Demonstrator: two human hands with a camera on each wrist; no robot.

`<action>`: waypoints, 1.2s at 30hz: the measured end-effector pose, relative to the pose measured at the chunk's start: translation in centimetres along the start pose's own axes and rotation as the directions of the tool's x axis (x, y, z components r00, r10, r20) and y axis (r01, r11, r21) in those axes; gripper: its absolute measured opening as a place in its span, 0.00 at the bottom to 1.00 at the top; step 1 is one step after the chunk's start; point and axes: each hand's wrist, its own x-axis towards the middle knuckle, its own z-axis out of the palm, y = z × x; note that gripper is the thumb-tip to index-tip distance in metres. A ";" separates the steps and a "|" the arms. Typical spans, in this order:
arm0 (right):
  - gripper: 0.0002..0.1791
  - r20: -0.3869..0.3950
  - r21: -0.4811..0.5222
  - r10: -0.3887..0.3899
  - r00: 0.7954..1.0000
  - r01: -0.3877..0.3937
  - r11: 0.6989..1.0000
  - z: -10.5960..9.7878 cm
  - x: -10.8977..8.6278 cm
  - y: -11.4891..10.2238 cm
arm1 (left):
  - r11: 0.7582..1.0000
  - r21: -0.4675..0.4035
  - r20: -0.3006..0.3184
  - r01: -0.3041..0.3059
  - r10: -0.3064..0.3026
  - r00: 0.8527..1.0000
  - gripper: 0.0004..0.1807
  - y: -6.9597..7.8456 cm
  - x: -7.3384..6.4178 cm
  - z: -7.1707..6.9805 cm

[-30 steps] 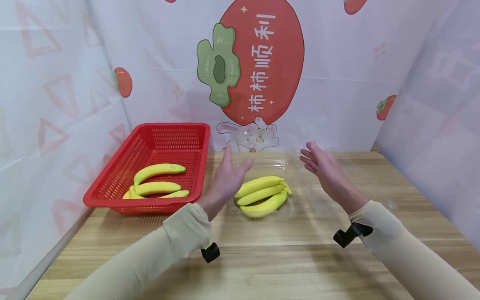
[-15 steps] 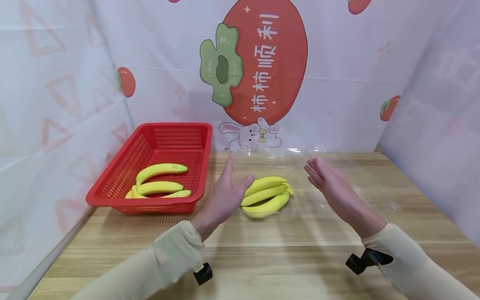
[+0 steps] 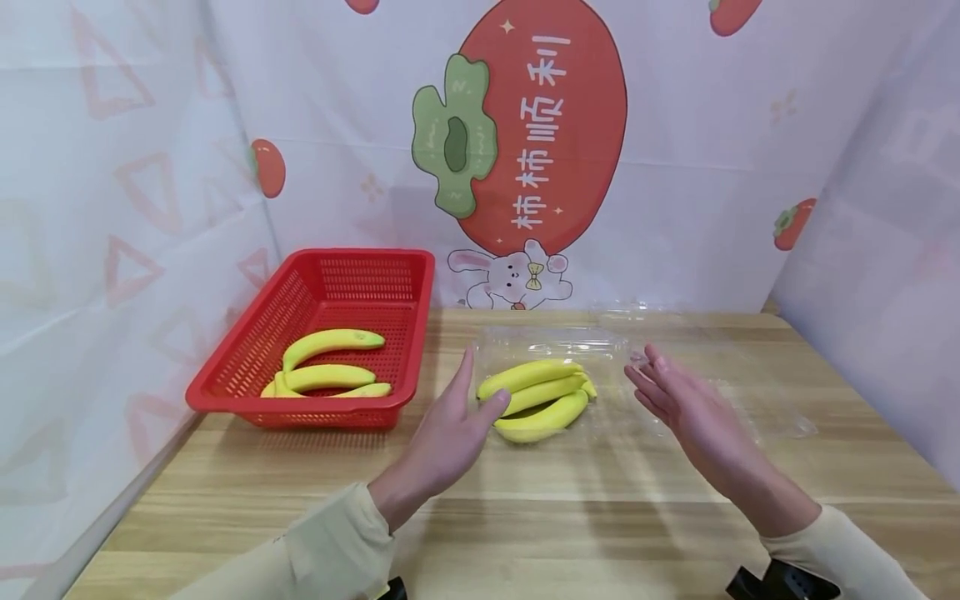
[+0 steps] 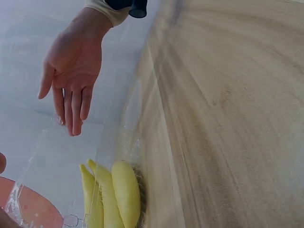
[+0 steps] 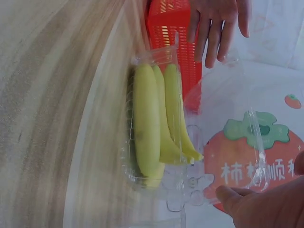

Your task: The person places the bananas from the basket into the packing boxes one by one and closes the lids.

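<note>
Bananas (image 3: 543, 393) in clear box (image 5: 161, 56) | wood-grain table (image 3: 540, 525) | fruit-print white backdrop (image 3: 675, 217)

The person wears long sleeves, all in one pale cream colour. The left sleeve (image 3: 318, 546) stops at the wrist and has soft wrinkles, with a line across the cloth a little behind its end. The right sleeve (image 3: 843, 550) is the same cream and looks quite smooth. The left hand (image 3: 442, 437) and the right hand (image 3: 693, 412) are bare. By the left wrist, a small black gadget (image 3: 394, 590) is mostly cut off at the bottom. By the right wrist, more shows: a chunky dark gadget (image 3: 791, 581). The left wrist view shows its end, round and black like a tiny can.
</note>
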 end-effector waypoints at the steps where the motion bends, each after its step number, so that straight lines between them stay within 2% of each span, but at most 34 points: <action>1: 0.46 -0.002 -0.003 -0.002 1.000 0.002 1.000 0.0 -0.2 0.1 | 1.000 0.002 -0.004 -0.004 0.004 1.000 0.48 -0.2 -0.2 0.0; 6: 0.43 -0.002 -0.005 -0.011 1.000 0.011 1.000 0.3 -1.1 0.9 | 0.999 0.025 -0.015 -0.022 0.022 1.000 0.46 -0.9 -1.2 -0.1; 11: 0.41 -0.004 -0.025 0.003 1.000 -0.003 1.000 0.6 -2.1 1.5 | 0.998 0.040 0.041 -0.047 0.045 0.998 0.47 -1.4 -2.2 -0.1; 13: 0.40 -0.020 -0.072 0.024 1.000 -0.025 0.997 0.8 -2.5 1.8 | 0.997 0.048 0.065 -0.066 0.062 0.996 0.48 -1.6 -2.4 0.0; 16: 0.39 -0.044 -0.172 0.071 0.997 -0.077 0.982 1.3 -2.9 2.0 | 0.993 0.076 0.084 -0.088 0.081 0.993 0.48 -1.9 -2.7 0.3; 20: 0.40 -0.062 -0.280 0.131 0.989 -0.144 0.949 2.2 -3.3 2.2 | 0.989 0.120 0.093 -0.081 0.070 0.993 0.48 -2.5 -2.9 0.6; 23: 0.41 -0.068 -0.306 0.131 0.989 -0.145 0.941 2.7 -3.5 2.3 | 0.987 0.144 0.100 -0.078 0.064 0.993 0.48 -2.9 -3.2 0.7; 27: 0.43 -0.064 -0.326 0.126 0.990 -0.140 0.935 3.1 -3.6 2.6 | 0.981 0.166 0.105 -0.104 0.087 0.991 0.48 -3.4 -3.7 1.0; 34: 0.43 -0.059 -0.387 0.143 0.988 -0.155 0.909 3.6 -3.5 3.2 | 0.972 0.206 0.110 -0.110 0.089 0.990 0.50 -3.8 -3.6 1.3; 36: 0.43 -0.062 -0.378 0.143 0.988 -0.156 0.913 3.6 -3.5 3.2 | 0.972 0.207 0.110 -0.107 0.085 0.990 0.49 -3.8 -3.7 1.3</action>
